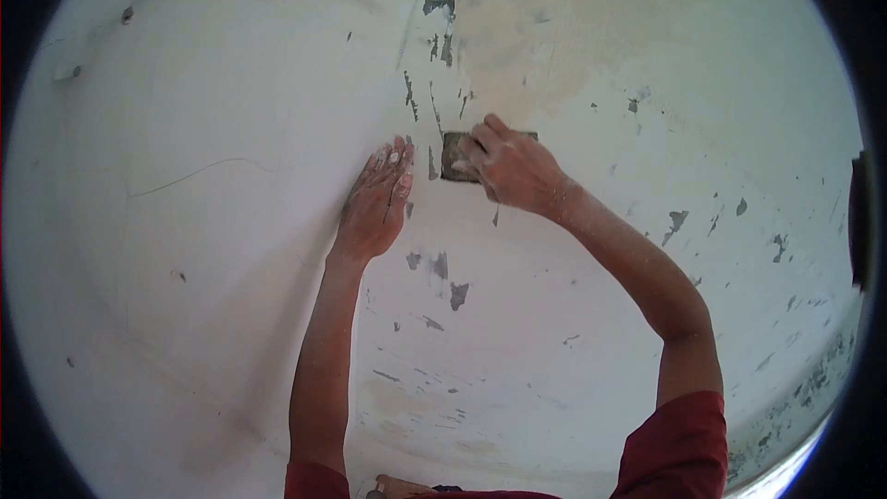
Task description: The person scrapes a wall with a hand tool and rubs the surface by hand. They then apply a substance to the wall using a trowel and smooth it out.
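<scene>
My right hand (517, 166), dusted with white powder, has its fingers bent over a dark, flat rectangle that looks like a piece of sandpaper (455, 168). The sandpaper lies against the white wall (554, 305), its left part showing beside my fingers and the rest mostly covered by the hand. To the left, my left hand (376, 199) rests on the wall near the corner line, fingers stretched out and pointing up. White powder coats its fingertips, and nothing is in it.
Grey chipped patches (459, 295) dot the wall around both hands. A beige area (517, 37) spreads above. A thin crack (199, 171) runs across the left wall. A dark brown object (859, 222) stands at the right edge, and a wooden-looking piece (402, 487) shows at the bottom.
</scene>
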Tool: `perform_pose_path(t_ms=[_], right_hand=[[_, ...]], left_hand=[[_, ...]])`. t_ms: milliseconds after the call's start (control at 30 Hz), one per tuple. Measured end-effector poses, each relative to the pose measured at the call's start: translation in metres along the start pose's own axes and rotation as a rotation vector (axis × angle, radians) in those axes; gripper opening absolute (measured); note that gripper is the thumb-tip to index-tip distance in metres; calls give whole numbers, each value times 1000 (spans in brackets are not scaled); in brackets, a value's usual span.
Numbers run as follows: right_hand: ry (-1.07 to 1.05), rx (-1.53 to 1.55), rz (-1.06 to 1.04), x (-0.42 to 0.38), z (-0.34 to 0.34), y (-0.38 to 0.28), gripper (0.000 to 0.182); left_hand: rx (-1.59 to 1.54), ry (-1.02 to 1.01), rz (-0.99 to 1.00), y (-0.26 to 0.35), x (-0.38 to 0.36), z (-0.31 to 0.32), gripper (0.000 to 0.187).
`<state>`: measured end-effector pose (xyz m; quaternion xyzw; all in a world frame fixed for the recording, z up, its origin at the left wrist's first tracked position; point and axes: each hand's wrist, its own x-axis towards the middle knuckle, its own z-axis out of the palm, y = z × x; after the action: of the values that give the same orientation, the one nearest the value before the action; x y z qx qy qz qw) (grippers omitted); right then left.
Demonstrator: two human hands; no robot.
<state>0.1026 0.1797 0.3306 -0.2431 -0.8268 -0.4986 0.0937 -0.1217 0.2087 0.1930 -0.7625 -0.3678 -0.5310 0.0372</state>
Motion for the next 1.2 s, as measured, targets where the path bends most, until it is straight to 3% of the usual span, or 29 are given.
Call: perform_pose_path(t_ms=[100, 167, 200, 300, 333, 400, 433, 533, 633, 700, 767, 833, 900, 1033, 1100, 1133, 1167, 1200], right_hand=[[-85, 152, 60, -12, -6, -6, 21], [166, 328, -116, -16, -17, 7, 15], [169, 323, -120, -15, -24, 20, 15], [245, 481, 371, 7, -70, 66, 11], [360, 379, 345, 13, -75, 91, 12], [369, 132, 365, 28, -103, 119, 22], [445, 129, 365, 36, -105, 131, 23], [413, 116, 373, 45, -98, 145, 20], [413, 24, 335, 42, -69, 134, 17], [454, -104, 182, 26, -44, 114, 18], [260, -121, 76, 8, -19, 79, 24], [141, -21, 209, -4, -5, 32, 29], [133, -43, 90, -22, 20, -1, 34], [6, -3, 65, -39, 26, -44, 28], [158, 398, 136, -43, 10, -41, 27], [168, 396, 133, -46, 0, -43, 27], [252, 727, 454, -51, -10, -44, 24], [325, 1061, 789, -58, -18, -50, 22]], left_hand=[[13, -18, -11, 0, -2, 0, 57], [24, -12, -11, -1, 1, 0, 57], [39, -2, -9, 0, 0, -1, 55], [44, 10, 9, 0, 0, 2, 53], [44, 17, 23, -3, 0, 3, 53], [43, 10, 13, -3, 1, 4, 54], [51, 10, 11, -3, 0, 3, 54], [70, 10, -12, 1, 0, 1, 54], [35, 7, 1, -1, 1, 1, 54], [34, 4, -5, 0, 0, 1, 54], [39, -1, -5, -1, 1, 1, 54], [31, 13, 6, -1, -1, 2, 54], [34, -1, 9, -1, -2, 2, 54], [32, -13, 21, -4, -2, 0, 54], [-31, 46, 45, -2, -4, -2, 53], [-100, 89, 72, 0, -7, -4, 51], [-91, 91, 78, 3, -13, -4, 51], [-232, 177, -60, 15, -26, -4, 47]])
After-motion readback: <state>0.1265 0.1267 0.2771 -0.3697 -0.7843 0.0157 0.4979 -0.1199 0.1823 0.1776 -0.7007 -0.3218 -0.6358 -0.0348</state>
